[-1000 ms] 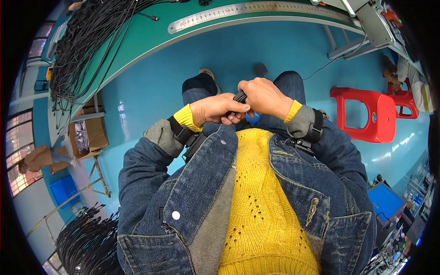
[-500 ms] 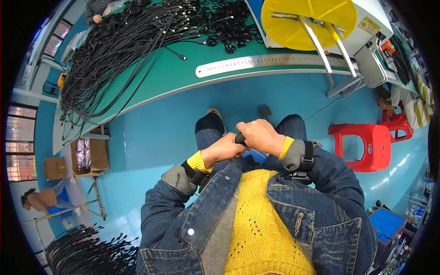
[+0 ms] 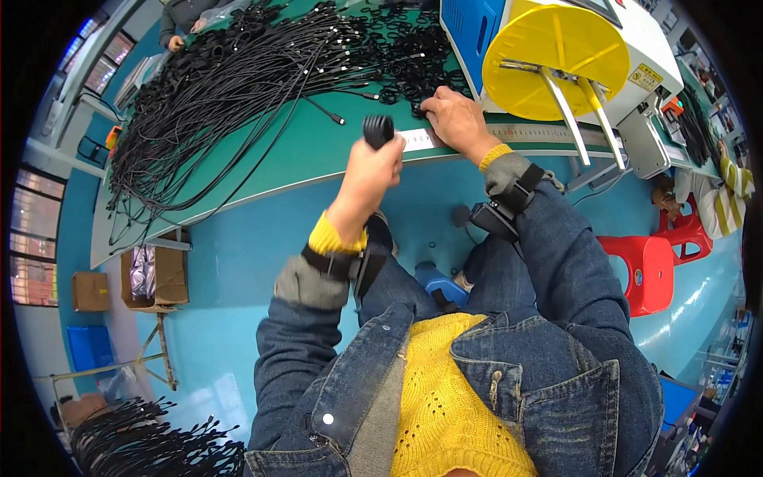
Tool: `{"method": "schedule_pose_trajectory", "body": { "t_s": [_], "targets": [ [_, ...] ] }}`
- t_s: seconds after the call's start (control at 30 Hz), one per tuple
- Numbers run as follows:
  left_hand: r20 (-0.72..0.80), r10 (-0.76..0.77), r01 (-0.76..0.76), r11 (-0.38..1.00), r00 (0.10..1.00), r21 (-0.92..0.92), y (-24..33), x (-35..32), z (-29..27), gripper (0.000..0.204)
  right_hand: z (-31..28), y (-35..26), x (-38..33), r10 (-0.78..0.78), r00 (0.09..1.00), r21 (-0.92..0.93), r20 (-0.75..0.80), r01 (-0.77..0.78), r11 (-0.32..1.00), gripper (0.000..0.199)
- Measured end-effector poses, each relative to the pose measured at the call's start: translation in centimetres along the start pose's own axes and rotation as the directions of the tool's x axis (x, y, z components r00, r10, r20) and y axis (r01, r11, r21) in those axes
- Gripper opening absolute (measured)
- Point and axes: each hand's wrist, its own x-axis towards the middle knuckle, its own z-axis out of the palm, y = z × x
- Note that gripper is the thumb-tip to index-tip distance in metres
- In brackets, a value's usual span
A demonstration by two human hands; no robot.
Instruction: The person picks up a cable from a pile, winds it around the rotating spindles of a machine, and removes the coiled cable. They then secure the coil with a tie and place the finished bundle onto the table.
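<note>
Green tabletop [image 3: 314, 151] is being covered by cables [image 3: 246, 67] | 12 o'clock: black coil [image 3: 378, 127] being clamped in fingers of left hand [image 3: 369, 176] | 1 o'clock: ruler [image 3: 520, 133] being overlapped by right hand [image 3: 459, 119], finger closure unclear

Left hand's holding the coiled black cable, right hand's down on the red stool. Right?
One slip: the head view shows the right hand over the green tabletop, fingertips at the edge of the small black loops. The left hand is holding the coiled black cable.
</note>
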Motion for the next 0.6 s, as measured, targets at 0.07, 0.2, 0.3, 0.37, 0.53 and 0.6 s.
{"method": "schedule_pose_trajectory", "body": {
  "t_s": [0.07, 0.2, 0.3, 0.37, 0.53, 0.6],
  "targets": [
    [-0.064, 0.064, -0.045, 0.965, 0.996, 0.258, -0.4, 4.6, -1.2, 0.018, 0.4, -0.9, 0.3, 0.007, 1.000, 0.034, 0.014, -0.008, 0.999, 0.009],
    [-0.051, 0.123, -0.038, 0.627, 0.991, 0.778, 0.8, 9.9, 0.3, 0.026, 0.1, -1.6, -0.2, 0.058, 0.997, 0.073, 0.052, -0.062, 0.995, 0.009],
    [-0.032, 0.046, 0.010, 0.417, 0.998, 0.909, -0.1, 12.0, -0.2, 0.031, 0.0, -1.5, -0.4, 0.084, 0.994, 0.089, 0.067, -0.090, 0.992, 0.010],
    [-0.034, 0.045, 0.016, 0.348, 0.998, 0.937, 0.1, 11.9, 0.6, 0.029, -0.3, -1.0, -0.5, 0.129, 0.989, 0.171, 0.072, -0.140, 0.975, 0.010],
    [-0.048, 0.123, 0.018, 0.231, 0.991, 0.973, 0.3, 11.6, 1.0, 0.027, -1.2, -0.1, -1.7, 0.310, 0.950, 0.523, 0.047, -0.288, 0.802, 0.011],
    [-0.051, 0.157, 0.012, 0.240, 0.986, 0.971, 0.2, 11.6, 0.3, 0.027, -1.5, 0.1, -2.1, 0.325, 0.946, 0.502, 0.008, -0.285, 0.816, 0.011]
  ]
}}
